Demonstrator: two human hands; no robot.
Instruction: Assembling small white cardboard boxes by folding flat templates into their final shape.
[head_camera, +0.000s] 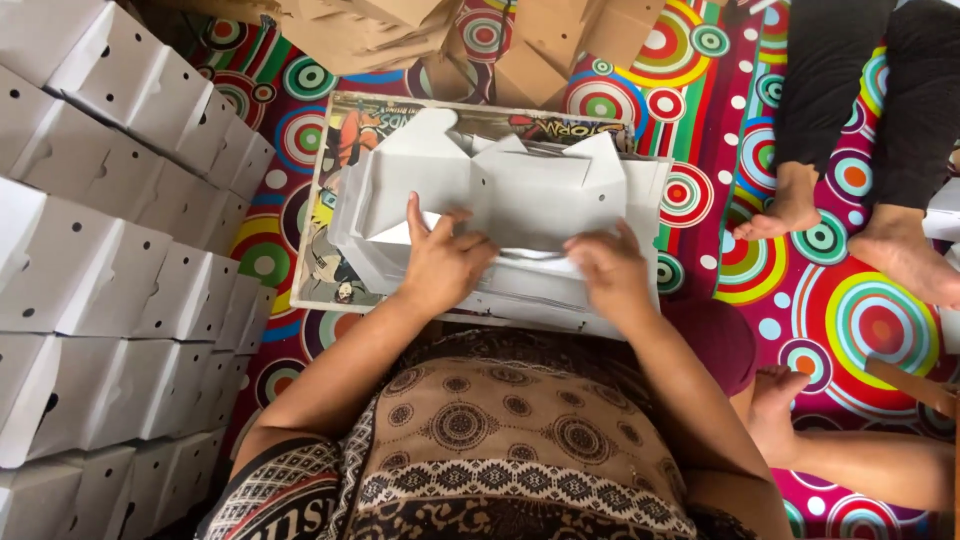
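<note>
A white cardboard box blank (520, 190), half folded with its flaps standing up, lies on a stack of flat white blanks (640, 200). The stack rests on a small low table with a printed cartoon top (340, 150). My left hand (440, 262) presses on the near edge of the box, fingers spread over the fold. Beside it, my right hand (612, 272) grips the same near edge on the right. Both hands are in contact with the box.
Rows of finished white boxes with round holes (110, 260) are stacked along the left. Brown cardboard pieces (450, 35) lie at the top. Another person's bare feet (850, 230) and legs are on the colourful circle-patterned mat (870, 330) at right.
</note>
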